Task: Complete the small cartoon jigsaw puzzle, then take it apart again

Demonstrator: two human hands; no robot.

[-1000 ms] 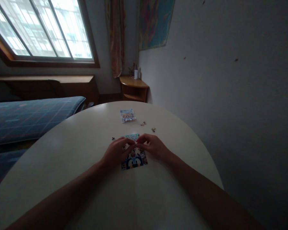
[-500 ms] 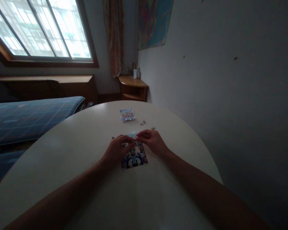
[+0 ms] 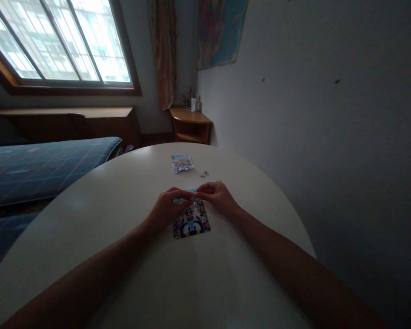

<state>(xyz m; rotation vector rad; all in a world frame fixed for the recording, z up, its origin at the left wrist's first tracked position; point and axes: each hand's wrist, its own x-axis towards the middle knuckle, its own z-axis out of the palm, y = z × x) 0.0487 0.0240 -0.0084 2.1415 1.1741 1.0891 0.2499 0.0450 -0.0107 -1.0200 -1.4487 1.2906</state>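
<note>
Table (image 3: 123, 219), left hand (image 3: 166, 212) on puzzle (image 3: 192, 225)

Both my hands are down on the small colourful puzzle (image 3: 191, 223) in the middle of the round white tabletop (image 3: 130, 256). My left hand (image 3: 166, 211) and right hand (image 3: 217, 198) meet fingertip to fingertip over its far edge, but it's too dim to tell if I'm pinching a piece. A few loose pieces (image 3: 204, 174) and a little picture card (image 3: 181, 163) lie nearer the tabletop's far edge.
</note>
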